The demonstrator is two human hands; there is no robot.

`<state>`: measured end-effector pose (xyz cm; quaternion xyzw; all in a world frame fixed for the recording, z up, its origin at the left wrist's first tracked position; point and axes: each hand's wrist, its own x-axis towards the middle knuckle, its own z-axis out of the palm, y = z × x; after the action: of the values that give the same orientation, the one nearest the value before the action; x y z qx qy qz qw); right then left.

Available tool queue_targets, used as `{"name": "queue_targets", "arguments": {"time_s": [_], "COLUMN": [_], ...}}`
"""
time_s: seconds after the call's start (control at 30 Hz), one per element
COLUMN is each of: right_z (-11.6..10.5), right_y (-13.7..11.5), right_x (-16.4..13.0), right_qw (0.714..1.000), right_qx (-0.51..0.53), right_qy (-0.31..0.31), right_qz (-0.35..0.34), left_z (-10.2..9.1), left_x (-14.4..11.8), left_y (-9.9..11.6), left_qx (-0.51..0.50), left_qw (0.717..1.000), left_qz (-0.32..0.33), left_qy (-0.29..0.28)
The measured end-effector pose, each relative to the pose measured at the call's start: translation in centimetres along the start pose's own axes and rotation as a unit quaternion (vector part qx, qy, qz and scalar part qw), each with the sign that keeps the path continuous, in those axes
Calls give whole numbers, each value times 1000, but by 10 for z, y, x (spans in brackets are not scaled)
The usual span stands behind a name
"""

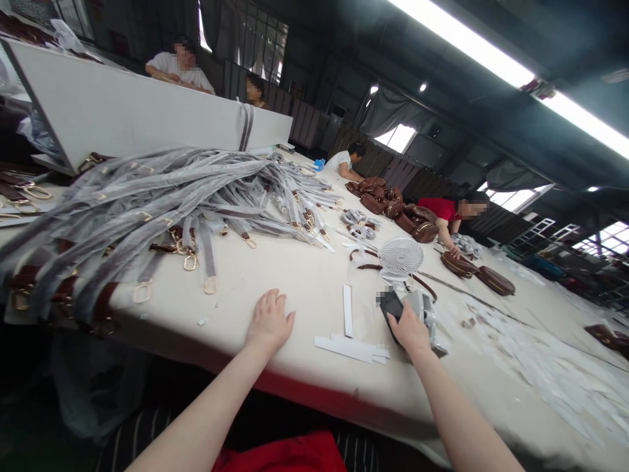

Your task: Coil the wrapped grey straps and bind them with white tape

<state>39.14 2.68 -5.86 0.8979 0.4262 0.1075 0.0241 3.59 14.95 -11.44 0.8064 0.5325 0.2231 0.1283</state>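
Note:
My left hand point(270, 320) lies palm down on the cream-covered table point(230, 341), fingers stretched out and holding nothing. Farther right, my right hand point(411, 330) grips a black, phone-like device point(392, 305), its thumb over the near edge. Some of its fingers are hidden. Right beside that hand sits a grey tape dispenser point(428, 311), partly covered. White paper strips point(348, 311) lie between my hands. A large heap of bag straps point(196, 187), wrapped in filmy plastic with brown ends and gold clasps, spreads to the left of my left hand.
A white round fan point(401, 255) stands beyond my right hand, near a brown strap point(366, 259). Brown bags point(417, 221) are piled farther back. Loose plastic film point(535, 357) covers the right side. A white partition point(162, 108) rises behind the straps. Several people work around the table.

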Motion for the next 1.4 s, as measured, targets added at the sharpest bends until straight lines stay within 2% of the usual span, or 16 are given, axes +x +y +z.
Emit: {"name": "queue_targets", "arguments": {"time_s": [0.2,0.43,0.6,0.7,0.83,0.93,1.03,1.13,1.23,1.4], "right_z": [-8,-13,-16,-16,-7,8,24,35,39,40], "right_y": [-3,-8,-10,-9,-10,-17,-27,-36,-39,-40], "right_x": [12,29,29,24,14,6,1,-6,-13,-21], "right_qw": [998,990,990,994,996,993,994,996,996,995], "right_qx": [-13,-38,-31,-10,44,76,81,69,59,58], "right_qy": [-54,-78,-79,-75,-78,-69,-58,-55,-56,-52], "right_qz": [42,112,111,78,-16,-55,-42,3,38,56], "left_z": [1,1,3,4,5,7,7,6,5,5], "left_x": [0,0,1,1,1,2,1,0,-1,-2], "left_y": [0,0,0,-1,-1,-2,-2,-2,-1,0], "left_qx": [-4,2,1,4,13,16,7,-11,-15,-2], "left_qw": [1000,1000,1000,1000,1000,1000,1000,1000,1000,1000], "left_qz": [7,1,7,6,5,5,7,5,-1,-11], "left_qy": [9,11,16,16,16,16,15,13,3,-8]}}
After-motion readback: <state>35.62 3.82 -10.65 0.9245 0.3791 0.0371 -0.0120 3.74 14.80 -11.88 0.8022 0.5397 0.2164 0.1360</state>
